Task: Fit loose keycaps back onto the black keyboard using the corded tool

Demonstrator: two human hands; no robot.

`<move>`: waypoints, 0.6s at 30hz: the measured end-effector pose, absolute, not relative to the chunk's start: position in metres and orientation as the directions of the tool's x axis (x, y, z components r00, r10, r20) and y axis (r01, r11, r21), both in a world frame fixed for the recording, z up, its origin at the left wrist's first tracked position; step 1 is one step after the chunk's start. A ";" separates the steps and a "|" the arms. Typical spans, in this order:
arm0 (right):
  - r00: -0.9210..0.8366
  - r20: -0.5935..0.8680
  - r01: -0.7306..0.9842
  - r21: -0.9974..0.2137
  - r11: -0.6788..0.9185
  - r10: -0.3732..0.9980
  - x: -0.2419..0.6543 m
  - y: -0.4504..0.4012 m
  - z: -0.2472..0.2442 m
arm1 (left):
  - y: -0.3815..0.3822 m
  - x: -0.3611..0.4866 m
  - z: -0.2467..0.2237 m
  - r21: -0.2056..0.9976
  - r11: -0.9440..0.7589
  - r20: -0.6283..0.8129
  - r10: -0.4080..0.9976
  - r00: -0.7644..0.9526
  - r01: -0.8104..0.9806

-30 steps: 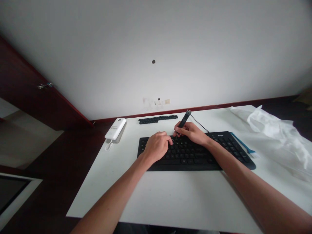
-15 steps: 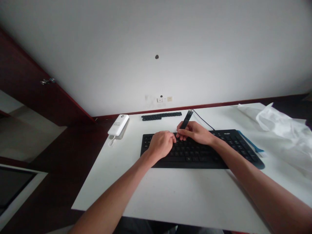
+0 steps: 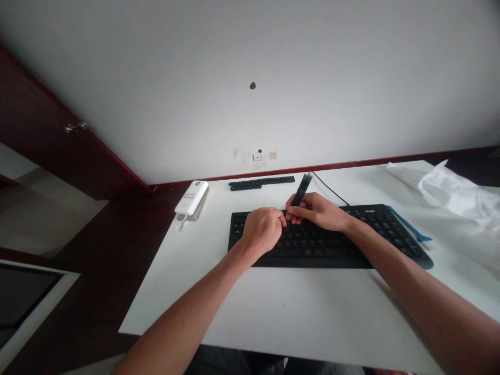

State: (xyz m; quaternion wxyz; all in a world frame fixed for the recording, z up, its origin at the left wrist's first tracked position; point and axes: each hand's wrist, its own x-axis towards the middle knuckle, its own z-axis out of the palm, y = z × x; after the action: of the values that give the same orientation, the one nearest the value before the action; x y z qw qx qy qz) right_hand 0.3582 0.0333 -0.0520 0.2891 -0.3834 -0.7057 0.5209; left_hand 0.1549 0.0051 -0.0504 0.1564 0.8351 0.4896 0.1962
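both hands sit on the upper rows of the black keyboard (image 3: 328,237): our left hand (image 3: 263,229) is curled, knuckles up, fingertips down on the keys, whether it pinches anything we cannot tell. our right hand (image 3: 318,211) is closed around a slim dark tool (image 3: 301,190), held like a pen, tip down among the keys right where the two hands meet, shaft tilted up and away. keyboard lies flat mid-surface, its cable (image 3: 330,189) running off the back edge. behind it lies a dark strip of loose keycaps (image 3: 261,183); to the left a white power bank (image 3: 191,198) near the edge of the white surface (image 3: 297,317); to the right crumpled white plastic wrap (image 3: 457,195) and a blue strip (image 3: 410,226) just beside the keyboard end. risks as we judge them: tool tip slipping off a cap and scratching neighbours, or a cap popping loose and flying off the surface. no containers in view, loose caps rest bare on the surface.
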 end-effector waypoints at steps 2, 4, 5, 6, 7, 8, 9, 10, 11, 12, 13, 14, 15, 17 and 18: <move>-0.541 0.013 0.235 -0.958 0.167 0.841 0.358 0.033 -0.051 | 0.006 0.153 -0.049 0.448 -0.478 0.204 0.878 0.434 0.756; -0.546 0.017 0.236 -0.956 0.173 0.838 0.357 0.032 -0.049 | 0.010 0.149 -0.048 0.443 -0.463 0.251 0.886 0.390 0.768; -0.549 0.018 0.241 -0.954 0.179 0.836 0.356 0.031 -0.048 | 0.012 0.146 -0.048 0.445 -0.448 0.274 0.892 0.359 0.775; -0.551 0.021 0.247 -0.951 0.187 0.834 0.356 0.030 -0.047 | 0.015 0.143 -0.048 0.454 -0.434 0.290 0.898 0.332 0.778; -0.554 0.025 0.250 -0.948 0.195 0.832 0.355 0.029 -0.046 | 0.019 0.140 -0.049 0.468 -0.428 0.295 0.900 0.320 0.773; -0.557 0.031 0.249 -0.947 0.203 0.830 0.354 0.028 -0.046 | 0.022 0.137 -0.050 0.488 -0.432 0.291 0.900 0.326 0.758; -0.560 0.037 0.246 -0.946 0.209 0.828 0.354 0.027 -0.045 | 0.025 0.134 -0.050 0.508 -0.445 0.280 0.895 0.347 0.737; -0.562 0.041 0.243 -0.946 0.213 0.826 0.353 0.027 -0.045 | 0.027 0.132 -0.051 0.523 -0.458 0.269 0.889 0.371 0.718; -0.562 0.042 0.240 -0.947 0.211 0.826 0.353 0.027 -0.046 | 0.029 0.131 -0.052 0.533 -0.468 0.259 0.883 0.391 0.705; -0.560 0.039 0.237 -0.949 0.206 0.828 0.353 0.027 -0.046 | 0.030 0.130 -0.053 0.537 -0.473 0.252 0.880 0.402 0.698; -0.556 0.035 0.235 -0.952 0.197 0.830 0.353 0.028 -0.047 | 0.030 0.130 -0.054 0.540 -0.474 0.245 0.879 0.409 0.696; -0.552 0.029 0.231 -0.955 0.186 0.833 0.353 0.028 -0.048 | 0.029 0.130 -0.054 0.544 -0.477 0.240 0.877 0.417 0.690; -0.548 0.021 0.225 -0.959 0.172 0.836 0.354 0.029 -0.048 | 0.028 0.130 -0.054 0.552 -0.486 0.238 0.871 0.431 0.677; -0.545 -0.003 0.220 -0.966 0.139 0.839 0.356 0.029 -0.048 | 0.025 0.131 -0.053 0.578 -0.514 0.236 0.849 0.473 0.634; -0.547 -0.019 0.221 -0.967 0.123 0.837 0.357 0.029 -0.048 | 0.024 0.131 -0.052 0.587 -0.524 0.234 0.840 0.490 0.617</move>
State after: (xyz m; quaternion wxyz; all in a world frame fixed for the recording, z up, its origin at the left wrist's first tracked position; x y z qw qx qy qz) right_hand 0.3565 0.0295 -0.0476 0.2846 -0.3817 -0.6932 0.5411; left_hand 0.1312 0.0241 -0.0516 0.2188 0.8348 0.4363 0.2546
